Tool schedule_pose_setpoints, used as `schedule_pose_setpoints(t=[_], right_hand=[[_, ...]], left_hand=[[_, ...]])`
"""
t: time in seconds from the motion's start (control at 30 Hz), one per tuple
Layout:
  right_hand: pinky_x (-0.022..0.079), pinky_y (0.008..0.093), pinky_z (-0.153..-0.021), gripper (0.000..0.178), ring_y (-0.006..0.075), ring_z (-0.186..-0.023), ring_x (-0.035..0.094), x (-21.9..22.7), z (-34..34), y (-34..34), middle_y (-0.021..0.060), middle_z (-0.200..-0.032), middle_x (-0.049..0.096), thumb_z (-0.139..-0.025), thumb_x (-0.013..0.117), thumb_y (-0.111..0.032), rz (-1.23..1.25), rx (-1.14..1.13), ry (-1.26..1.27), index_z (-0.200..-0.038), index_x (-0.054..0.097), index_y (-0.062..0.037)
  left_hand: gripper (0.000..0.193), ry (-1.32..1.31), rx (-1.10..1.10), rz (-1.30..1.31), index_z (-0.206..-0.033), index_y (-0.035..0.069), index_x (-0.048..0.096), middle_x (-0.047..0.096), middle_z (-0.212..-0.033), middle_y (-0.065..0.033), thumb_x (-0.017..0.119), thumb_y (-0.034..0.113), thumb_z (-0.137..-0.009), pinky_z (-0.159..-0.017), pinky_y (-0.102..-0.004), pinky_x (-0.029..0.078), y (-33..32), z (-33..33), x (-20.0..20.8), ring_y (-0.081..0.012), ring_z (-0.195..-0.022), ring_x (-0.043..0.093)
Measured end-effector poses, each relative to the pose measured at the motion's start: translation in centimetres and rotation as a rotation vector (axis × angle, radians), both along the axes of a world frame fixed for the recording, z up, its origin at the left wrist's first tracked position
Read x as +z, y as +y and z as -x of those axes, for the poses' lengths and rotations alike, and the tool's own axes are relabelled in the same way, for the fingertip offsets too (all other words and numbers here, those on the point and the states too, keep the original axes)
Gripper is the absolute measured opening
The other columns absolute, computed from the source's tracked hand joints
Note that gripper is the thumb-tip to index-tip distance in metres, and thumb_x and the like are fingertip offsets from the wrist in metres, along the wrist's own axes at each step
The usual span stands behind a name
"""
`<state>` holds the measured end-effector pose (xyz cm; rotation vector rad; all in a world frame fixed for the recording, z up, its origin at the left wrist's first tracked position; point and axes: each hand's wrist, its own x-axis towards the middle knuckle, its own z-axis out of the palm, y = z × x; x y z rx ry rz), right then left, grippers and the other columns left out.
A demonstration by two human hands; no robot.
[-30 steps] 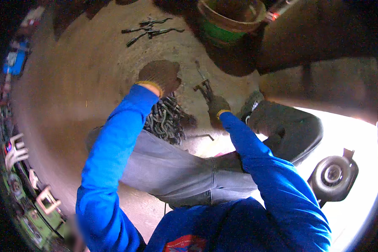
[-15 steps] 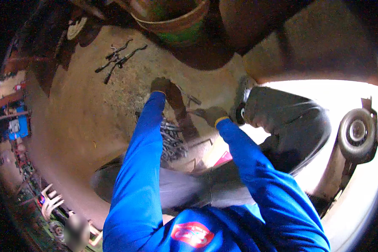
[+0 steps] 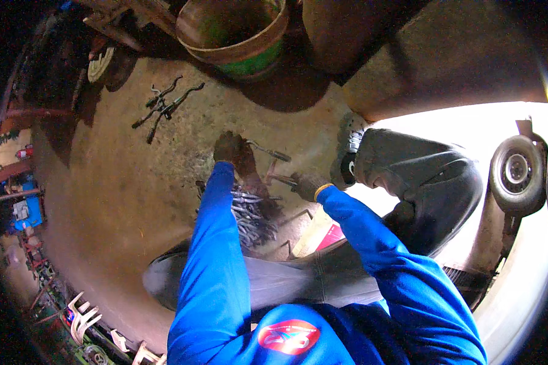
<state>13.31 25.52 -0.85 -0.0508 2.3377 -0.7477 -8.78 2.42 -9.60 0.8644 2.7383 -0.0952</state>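
Note:
My gloved left hand [image 3: 228, 149] is closed around one end of a bent metal rod [image 3: 265, 149], whose thicker far end points right, above the concrete floor. A little lower and to the right, my gloved right hand [image 3: 309, 184] grips a hammer [image 3: 271, 173] by its handle, its head turned toward the rod and apart from it. Beneath my left forearm lies a pile of metal rods [image 3: 246, 216], partly hidden by the sleeve. Farther off on the left, several bent dark metal pieces [image 3: 163, 109] lie crossed on the floor.
A green-and-brown bucket [image 3: 234, 58] stands at the far side. By my right knee lies a red-and-cream box [image 3: 329, 236], with a shoe [image 3: 349, 143] beyond. A wheel [image 3: 517, 168] is at the far right. Plastic chairs [image 3: 84, 319] and clutter line the left edge.
The view has shifted, so the floor things sit lower. The hammer's head now shows more plainly below the rod. Both hands keep their hold.

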Motion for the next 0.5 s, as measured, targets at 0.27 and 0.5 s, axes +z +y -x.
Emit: schedule_pose_setpoints(t=[0.27,0.5], right_hand=[[0.05,0.0454,-0.064,0.028,0.0324,-0.077,0.066,-6.4,-1.5,3.8,0.0185,-0.086,0.067,-0.078,0.064,-0.022,0.078,-0.167,-0.222,-0.103,0.063,-0.0082],[0.047,0.0472,-0.091,0.056,0.0394,-0.103,0.062,-1.8,0.2,1.0,0.0223,-0.112,0.064,-0.089,0.049,-0.047,0.018,-0.173,-0.246,-0.119,0.058,0.0001]], left_hand=[[0.03,-0.306,-0.036,0.043,-0.106,0.003,0.057,0.06,-0.106,-0.0214,0.058,0.025,-0.086,-0.084,-0.05,0.049,1.5,-0.5,6.6,-0.04,-0.102,0.059],[0.027,-0.186,0.129,-0.141,-0.107,0.002,0.053,0.06,-0.105,-0.0245,0.048,0.023,-0.091,-0.084,-0.0518,0.048,-0.1,-4.2,16.6,-0.0431,-0.099,0.059]])
